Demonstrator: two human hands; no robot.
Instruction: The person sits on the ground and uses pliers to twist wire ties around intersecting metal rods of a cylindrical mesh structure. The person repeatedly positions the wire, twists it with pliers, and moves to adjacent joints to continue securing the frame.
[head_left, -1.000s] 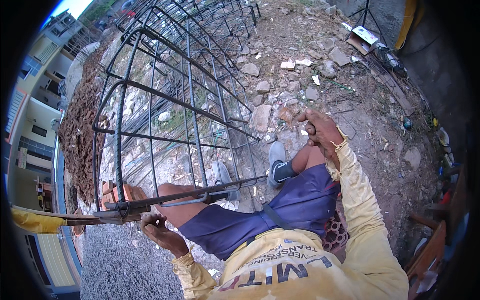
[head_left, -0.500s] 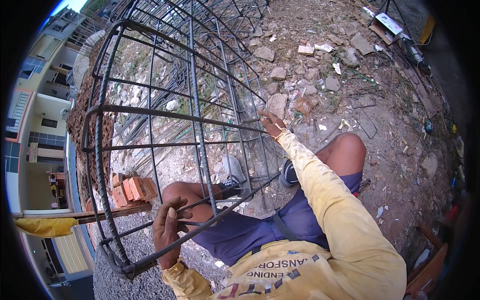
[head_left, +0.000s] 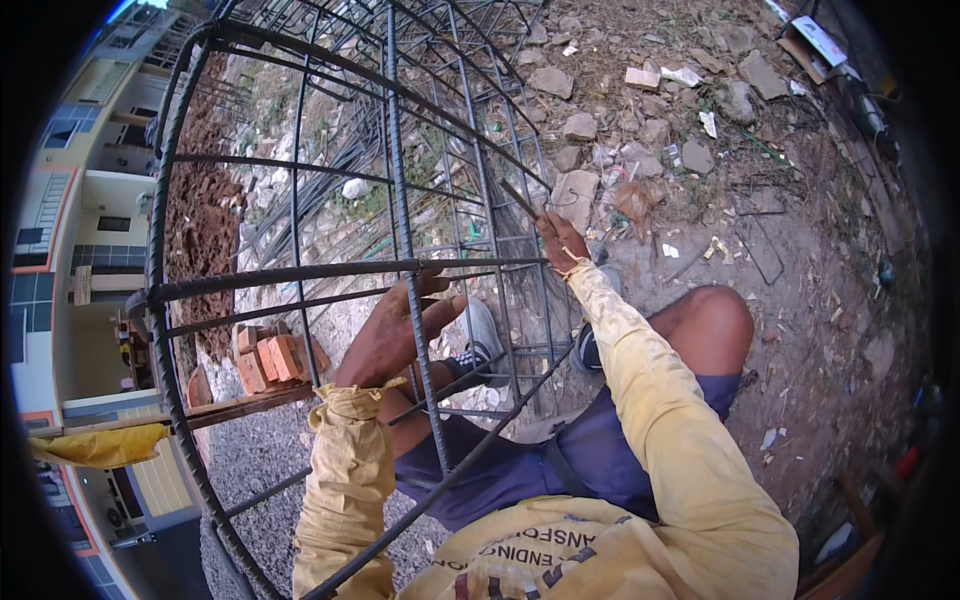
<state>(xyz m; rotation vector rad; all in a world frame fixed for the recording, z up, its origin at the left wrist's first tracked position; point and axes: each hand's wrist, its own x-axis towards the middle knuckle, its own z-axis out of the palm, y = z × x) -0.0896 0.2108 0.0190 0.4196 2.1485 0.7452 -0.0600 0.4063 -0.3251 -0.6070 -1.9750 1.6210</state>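
A cage of dark ribbed steel bars [head_left: 402, 180] with rectangular ties stands tilted in front of me and over my legs. My left hand [head_left: 392, 335] reaches inside it, fingers apart, just below the crossing of a long bar and a tie [head_left: 300, 275]. Its fingertips pass behind the long bar; I cannot tell whether they touch it. At the cage's right side, my right hand [head_left: 562, 242] is closed around a short, thin metal rod [head_left: 518, 198], which points up and to the left. The right hand's lower fingers are partly hidden.
Red bricks [head_left: 275, 360] are stacked at the left beside a wooden plank [head_left: 250, 405] with a yellow cloth [head_left: 110, 446]. More bar cages [head_left: 470, 40] lie beyond. Stones [head_left: 575, 195], scraps and a bent steel tie [head_left: 762, 255] litter the dirt on the right.
My left hand has moved from the lower bar up and forward to the middle tie. My right hand has shifted slightly, and its rod has swung from nearly level to steeply slanted.
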